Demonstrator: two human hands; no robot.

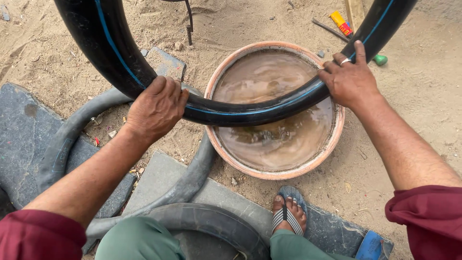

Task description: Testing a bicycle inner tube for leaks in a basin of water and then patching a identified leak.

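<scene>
Both hands clamp the tube (250, 110) over the basin (337, 139): left hand (156, 108) outside its left rim, right hand (349, 79) at its right rim.

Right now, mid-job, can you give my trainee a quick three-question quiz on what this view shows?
1. True or false: both hands grip the black tube.
2. What does the tub hold? A) dry sand B) murky water C) tools
3. Which part of the tube lies over the tub?

Key:
1. True: the left hand and the right hand both hold it.
2. B.
3. The lowest part of the loop, between the two hands.
</scene>
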